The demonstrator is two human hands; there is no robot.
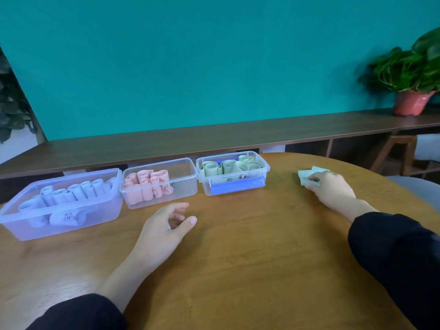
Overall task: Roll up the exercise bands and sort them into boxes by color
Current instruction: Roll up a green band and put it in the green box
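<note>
Three clear boxes stand in a row on the wooden surface (238, 246): lilac rolls (69, 195), pink rolls (147, 184), green rolls (228, 166). Left hand (164, 225) hovers before the pink box (159, 182), grip loosely curled, holding nothing. Right hand (329, 186) rests on a pale green band (306, 176) right of the boxes, fingertips pinching it.

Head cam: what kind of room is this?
Likely an office or lounge, not a gym: round wooden table, long wall shelf against a teal wall, potted plant.
</note>
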